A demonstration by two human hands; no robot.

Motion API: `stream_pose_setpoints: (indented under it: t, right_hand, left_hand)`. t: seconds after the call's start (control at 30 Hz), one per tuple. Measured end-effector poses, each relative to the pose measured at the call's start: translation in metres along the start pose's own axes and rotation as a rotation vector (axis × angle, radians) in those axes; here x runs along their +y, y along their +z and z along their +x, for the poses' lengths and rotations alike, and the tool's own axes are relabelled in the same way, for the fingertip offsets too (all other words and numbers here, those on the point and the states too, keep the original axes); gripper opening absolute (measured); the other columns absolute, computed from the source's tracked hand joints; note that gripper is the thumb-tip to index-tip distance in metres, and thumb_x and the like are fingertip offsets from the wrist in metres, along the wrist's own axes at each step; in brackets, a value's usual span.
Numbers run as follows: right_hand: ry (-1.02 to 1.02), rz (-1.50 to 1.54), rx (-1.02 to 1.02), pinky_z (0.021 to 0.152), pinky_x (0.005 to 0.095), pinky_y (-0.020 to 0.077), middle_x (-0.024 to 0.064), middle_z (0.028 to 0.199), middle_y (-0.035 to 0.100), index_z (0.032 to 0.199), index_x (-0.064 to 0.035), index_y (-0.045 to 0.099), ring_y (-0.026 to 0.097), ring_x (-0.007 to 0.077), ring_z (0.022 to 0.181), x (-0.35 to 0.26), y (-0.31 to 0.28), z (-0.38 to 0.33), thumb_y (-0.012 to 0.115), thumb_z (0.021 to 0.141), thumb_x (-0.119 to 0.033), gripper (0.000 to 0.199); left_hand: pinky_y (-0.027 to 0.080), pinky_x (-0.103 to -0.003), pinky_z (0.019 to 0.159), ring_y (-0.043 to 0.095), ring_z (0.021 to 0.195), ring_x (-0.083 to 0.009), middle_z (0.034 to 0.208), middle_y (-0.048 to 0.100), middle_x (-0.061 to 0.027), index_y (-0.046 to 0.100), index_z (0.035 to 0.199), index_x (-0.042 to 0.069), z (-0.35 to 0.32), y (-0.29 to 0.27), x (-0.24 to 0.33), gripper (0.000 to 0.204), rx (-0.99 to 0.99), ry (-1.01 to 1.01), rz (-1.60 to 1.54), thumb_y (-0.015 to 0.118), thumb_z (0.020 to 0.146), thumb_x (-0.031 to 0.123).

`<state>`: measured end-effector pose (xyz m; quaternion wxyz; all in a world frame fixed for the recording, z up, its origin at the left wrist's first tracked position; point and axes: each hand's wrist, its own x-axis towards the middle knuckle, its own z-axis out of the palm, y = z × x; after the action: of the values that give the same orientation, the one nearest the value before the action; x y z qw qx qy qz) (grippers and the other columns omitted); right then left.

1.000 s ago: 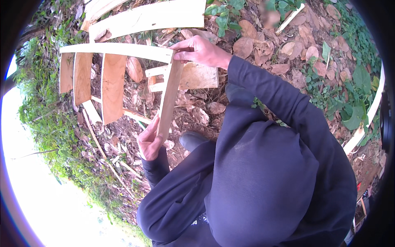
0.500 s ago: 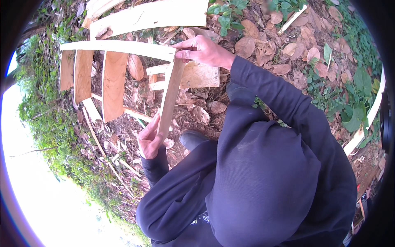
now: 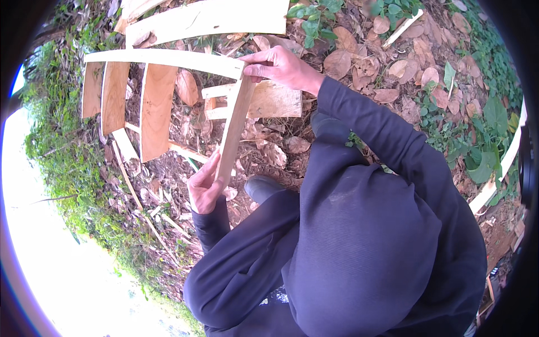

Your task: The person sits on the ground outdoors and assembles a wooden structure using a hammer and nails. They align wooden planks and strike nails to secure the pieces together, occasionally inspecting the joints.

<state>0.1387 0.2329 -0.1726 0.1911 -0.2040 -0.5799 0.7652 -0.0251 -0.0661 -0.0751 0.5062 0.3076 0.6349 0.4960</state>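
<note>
A pale wooden frame stands before me, with a long thin board (image 3: 163, 58) along its far side and several crosspieces joined to it. My right hand (image 3: 283, 68) pinches the corner where the long board meets the end crosspiece (image 3: 234, 126). Around the near end of that same crosspiece close the fingers and thumb of my left hand (image 3: 206, 184). Two wider crosspieces (image 3: 158, 112) (image 3: 115, 98) hang off the long board to the left. Any fastening at the held corner is hidden by my right fingers.
Behind the frame lies a wide pale board (image 3: 210, 21). A small slatted wood piece (image 3: 275, 101) rests on leaf litter beyond the held crosspiece. Thin wood strips (image 3: 135, 194) lie at left, and a wood sliver (image 3: 403, 28) lies at far right. My boot (image 3: 263, 188) is close to my left hand.
Both hands keep their holds on the end crosspiece. The view has shifted slightly, and the held corner sits a touch farther right and up in the picture.
</note>
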Motion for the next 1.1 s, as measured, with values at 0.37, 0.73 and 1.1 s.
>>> stream_pose_setpoints:
  t: [0.37,0.73,1.1]
  right_hand:
    - [-0.038,-0.039,-0.039,0.084,0.0268,0.0544,0.0061,0.104,0.07,0.132,-0.0012,0.06,0.064,0.0115,0.092,-0.004,0.0,0.0,0.067,0.096,-0.023,0.042]
    - [-0.426,-0.659,0.197,0.078,0.0346,0.0503,0.0109,0.106,0.062,0.138,-0.0063,0.054,0.059,0.0208,0.084,-0.022,0.024,-0.009,0.075,0.086,-0.026,0.06]
    - [-0.439,-0.73,0.185,0.089,0.0381,0.0526,0.0189,0.111,0.069,0.13,0.0001,0.06,0.067,0.0316,0.097,-0.026,0.021,-0.004,0.071,0.089,-0.03,0.052]
  left_hand:
    - [0.035,-0.041,0.114,0.049,0.135,-0.0301,0.142,0.052,-0.0243,0.054,0.136,-0.007,0.002,0.003,0.006,0.059,-0.018,-0.002,-0.007,0.05,0.078,-0.011]
    - [0.032,-0.044,0.116,0.045,0.138,-0.0318,0.143,0.051,-0.0251,0.054,0.135,-0.008,0.001,-0.001,0.001,0.061,-0.053,0.019,-0.09,0.048,0.075,-0.015]
    - [0.034,-0.039,0.116,0.044,0.139,-0.0291,0.146,0.049,-0.0237,0.055,0.136,-0.004,0.008,-0.017,0.01,0.066,-0.096,-0.025,-0.029,0.044,0.074,-0.019]
